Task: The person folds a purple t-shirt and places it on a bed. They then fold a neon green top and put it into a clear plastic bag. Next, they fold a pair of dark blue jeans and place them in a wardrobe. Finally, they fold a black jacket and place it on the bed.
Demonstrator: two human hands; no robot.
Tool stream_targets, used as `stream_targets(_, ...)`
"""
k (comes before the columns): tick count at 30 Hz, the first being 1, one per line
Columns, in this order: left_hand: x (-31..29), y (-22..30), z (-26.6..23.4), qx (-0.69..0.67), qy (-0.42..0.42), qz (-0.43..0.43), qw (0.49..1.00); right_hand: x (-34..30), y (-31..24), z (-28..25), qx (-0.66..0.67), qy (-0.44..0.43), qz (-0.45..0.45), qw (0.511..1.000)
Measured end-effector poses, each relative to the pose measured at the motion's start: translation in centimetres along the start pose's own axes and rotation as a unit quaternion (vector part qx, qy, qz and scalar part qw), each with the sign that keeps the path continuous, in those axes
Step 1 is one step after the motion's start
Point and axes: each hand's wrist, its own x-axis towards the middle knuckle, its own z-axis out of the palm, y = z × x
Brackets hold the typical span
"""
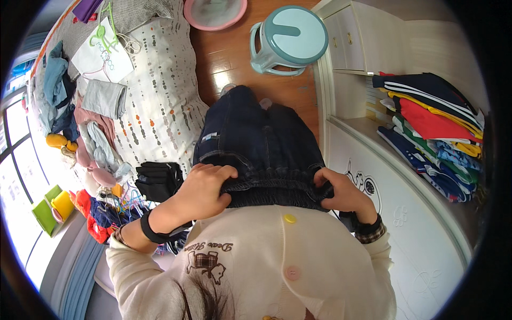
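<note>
A pair of dark blue jeans [261,138] with an elastic waistband hangs in front of my body, its waist toward me and the legs pointing away. At the left end of the waistband, my left hand [205,186] is closed, thumb and fingers pinching the cloth. My right hand [344,191] grips the opposite end in the same way. Between the two hands the waistband is spread wide. A small pale tag shows on the left hip of the jeans. The lower ends of the legs are foreshortened and hard to make out.
Left is a bed [154,90] with folded grey cloth [105,98], black folded clothes [158,180], loose garments and hangers. A pink basin [216,12] and a teal-lidded stool [296,34] stand on the wooden floor. Folded clothes [432,122] fill a cabinet shelf at right.
</note>
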Motion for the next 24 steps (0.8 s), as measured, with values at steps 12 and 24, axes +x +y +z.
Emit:
stream_targets(12, 3.1, 2.2, 1.6, 0.141, -0.006, 0.012, 0.99, -1.2, 2.3, 1.1, -0.067, 0.05, -0.014, 0.996)
stream_targets(24, 1.7, 3.9, 5.8, 0.147, 0.009, -0.039, 0.988, -0.8, 5.2, -0.2, -0.064, -0.023, -0.027, 0.997)
